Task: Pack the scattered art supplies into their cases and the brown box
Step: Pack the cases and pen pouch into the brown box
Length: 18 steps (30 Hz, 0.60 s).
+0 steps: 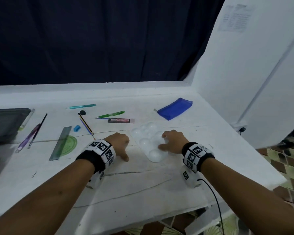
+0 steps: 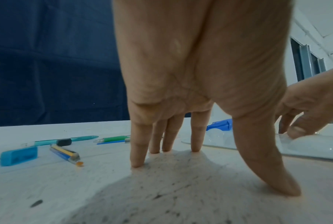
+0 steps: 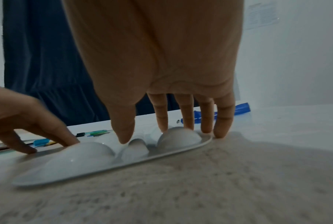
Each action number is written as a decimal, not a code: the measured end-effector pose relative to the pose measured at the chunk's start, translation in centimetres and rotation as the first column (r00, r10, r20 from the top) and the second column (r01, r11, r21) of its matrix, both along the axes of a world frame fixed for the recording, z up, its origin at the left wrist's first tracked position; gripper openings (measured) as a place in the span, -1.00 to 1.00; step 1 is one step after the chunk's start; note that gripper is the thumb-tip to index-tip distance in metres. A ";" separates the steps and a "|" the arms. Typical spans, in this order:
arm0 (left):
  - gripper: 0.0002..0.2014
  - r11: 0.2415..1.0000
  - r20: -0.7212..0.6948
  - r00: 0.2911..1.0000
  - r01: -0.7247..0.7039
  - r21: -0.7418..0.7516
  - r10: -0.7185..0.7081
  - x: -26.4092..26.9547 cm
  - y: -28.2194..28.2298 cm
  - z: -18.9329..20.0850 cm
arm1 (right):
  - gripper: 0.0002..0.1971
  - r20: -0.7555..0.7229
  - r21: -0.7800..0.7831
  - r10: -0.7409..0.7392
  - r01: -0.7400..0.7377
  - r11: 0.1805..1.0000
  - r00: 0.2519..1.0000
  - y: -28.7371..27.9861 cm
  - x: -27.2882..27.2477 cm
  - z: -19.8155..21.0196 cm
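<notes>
A white desk set in a corner, with a dark curtain behind it and a white wall to the right.

The desk (image 1: 143, 180) has a rough, painted-looking white top marked with thin dark cracks and specks, and a raised white ledge (image 1: 92, 89) runs along its far edge. Behind the ledge a dark navy curtain (image 1: 92, 39) hangs in loose vertical folds across the whole back. On the right a plain white wall (image 1: 244, 73) carries a printed sheet of paper (image 1: 234, 18) high up; its text is too blurred to read. Below the desk's right edge lies a floor of small brown and green patterned tiles (image 1: 287, 163). The left wrist view shows a grey-framed window (image 2: 305, 60) to the right. The light is dim, cool and even.
</notes>
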State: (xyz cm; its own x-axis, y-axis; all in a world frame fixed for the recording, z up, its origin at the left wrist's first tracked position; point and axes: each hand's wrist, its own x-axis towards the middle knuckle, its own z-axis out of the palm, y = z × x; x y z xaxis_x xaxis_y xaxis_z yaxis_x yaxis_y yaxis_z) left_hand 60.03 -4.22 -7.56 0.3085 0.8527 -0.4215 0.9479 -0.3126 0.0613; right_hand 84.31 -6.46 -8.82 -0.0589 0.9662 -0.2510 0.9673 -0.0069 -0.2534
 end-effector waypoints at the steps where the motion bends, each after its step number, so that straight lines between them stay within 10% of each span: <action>1: -0.47 1.000 0.007 1.000 -0.001 0.012 0.001 -0.1 -0.2 0.2 | -0.43 0.000 0.018 0.047 -0.047 0.999 0.999 0.4 -0.2 -0.1; 5: -0.36 0.997 0.074 0.995 -0.070 0.026 0.067 -0.5 -0.6 0.1 | -0.63 -0.085 0.079 0.145 -0.139 0.987 0.986 2.7 -0.5 0.2; 12: -0.25 0.991 0.110 0.988 -0.120 0.063 0.113 -0.4 -0.7 -1.0 | -0.15 0.066 0.099 -0.043 0.036 0.994 0.997 10.3 2.2 0.4; 18: -0.21 0.981 0.137 0.979 -0.165 0.104 0.150 -0.7 -0.2 -1.3 | -0.27 0.087 0.135 -0.050 0.038 0.990 0.995 11.3 3.2 -1.7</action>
